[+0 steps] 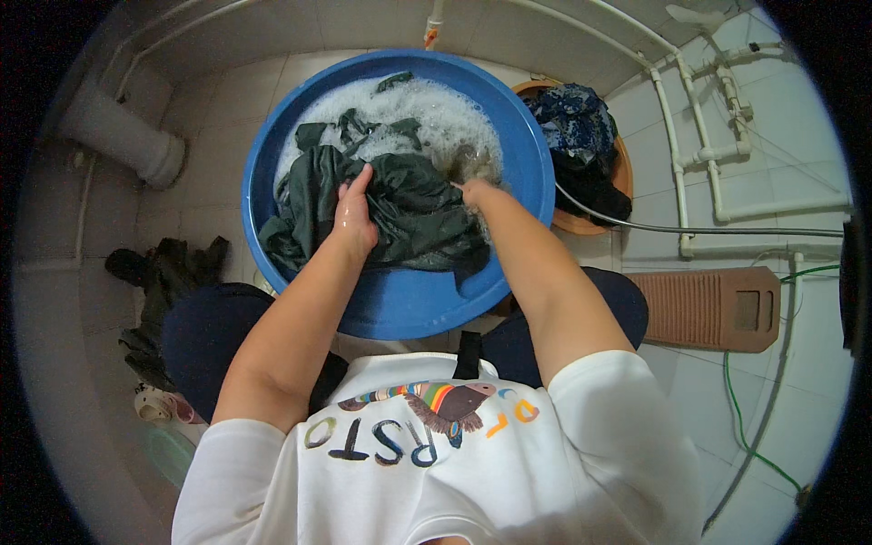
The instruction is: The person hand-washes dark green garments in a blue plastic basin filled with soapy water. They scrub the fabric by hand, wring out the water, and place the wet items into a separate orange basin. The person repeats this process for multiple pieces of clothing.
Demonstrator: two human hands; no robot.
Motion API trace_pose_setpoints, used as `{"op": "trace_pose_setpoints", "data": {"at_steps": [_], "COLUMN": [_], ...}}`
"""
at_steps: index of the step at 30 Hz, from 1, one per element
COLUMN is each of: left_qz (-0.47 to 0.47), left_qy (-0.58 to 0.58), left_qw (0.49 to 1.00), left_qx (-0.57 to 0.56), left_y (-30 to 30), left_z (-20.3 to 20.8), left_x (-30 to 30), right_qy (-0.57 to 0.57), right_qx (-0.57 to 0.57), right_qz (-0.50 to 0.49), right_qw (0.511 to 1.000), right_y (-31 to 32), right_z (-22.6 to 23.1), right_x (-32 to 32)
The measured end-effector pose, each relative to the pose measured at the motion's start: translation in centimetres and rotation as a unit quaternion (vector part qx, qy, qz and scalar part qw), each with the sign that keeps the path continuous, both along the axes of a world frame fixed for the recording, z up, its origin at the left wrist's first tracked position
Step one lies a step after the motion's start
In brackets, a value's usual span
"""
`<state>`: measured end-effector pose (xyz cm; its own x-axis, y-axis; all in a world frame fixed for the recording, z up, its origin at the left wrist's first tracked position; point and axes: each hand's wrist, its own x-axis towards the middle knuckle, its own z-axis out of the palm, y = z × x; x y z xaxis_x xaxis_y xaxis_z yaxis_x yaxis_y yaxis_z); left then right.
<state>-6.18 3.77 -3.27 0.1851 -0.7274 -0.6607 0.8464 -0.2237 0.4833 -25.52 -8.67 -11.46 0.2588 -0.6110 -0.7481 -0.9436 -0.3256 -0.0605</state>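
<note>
A wet dark green garment [409, 213] lies bunched in a large blue basin [391, 309], partly sunk in white suds [445, 113]. My left hand [356, 213] is closed on the near left part of the cloth, its thumb side up and a few suds on the skin. My right hand [477, 193] reaches to the garment's right edge, beside the foamy water. Its fingers are mostly hidden by cloth and suds, so their grip does not show.
Behind the basin's right side, an orange tub [622, 173] holds dark clothes [572, 127]. A grey hose [718, 230] runs in from the right, above a brown washboard [708, 309]. Dark clothing [168, 282] lies at left. White pipes [690, 136] line the tiled wall.
</note>
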Motion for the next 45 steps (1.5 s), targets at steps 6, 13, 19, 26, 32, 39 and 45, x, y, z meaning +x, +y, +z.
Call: {"op": "trace_pose_setpoints", "data": {"at_steps": [6,13,19,26,32,39,45], "left_qz": [-0.063,-0.052,-0.119,-0.11,-0.121,-0.107,-0.067], "left_qy": [0.08,0.122,-0.026,0.083,0.179,0.139,0.039], "left_qw": [0.993,0.989,0.957,0.986,0.959,0.982,0.996], "left_qx": [-0.066,-0.067,-0.265,-0.091,-0.184,-0.065,-0.044], "left_y": [-0.3,0.3,2.0,0.5,1.0,0.6,-0.2], "left_z": [0.1,1.9,0.9,-0.8,-2.2,2.0,-0.1], "left_x": [0.6,1.3,0.5,-0.3,1.2,-0.4,-0.2], "right_qy": [-0.364,-0.675,-0.63,-0.535,-0.61,-0.356,-0.112], "right_qx": [-0.266,-0.267,-0.319,-0.329,-0.329,-0.384,-0.191], "right_qz": [-0.415,-0.035,0.157,-0.153,0.05,-0.116,-0.124], "right_qw": [0.79,0.687,0.69,0.763,0.719,0.844,0.967], "right_y": [1.3,9.4,14.6,8.7,12.9,2.5,-0.9], "right_z": [0.8,11.1,15.0,11.2,13.1,7.1,-4.1], "right_x": [2.0,10.8,11.4,9.2,11.4,5.5,-1.4]}}
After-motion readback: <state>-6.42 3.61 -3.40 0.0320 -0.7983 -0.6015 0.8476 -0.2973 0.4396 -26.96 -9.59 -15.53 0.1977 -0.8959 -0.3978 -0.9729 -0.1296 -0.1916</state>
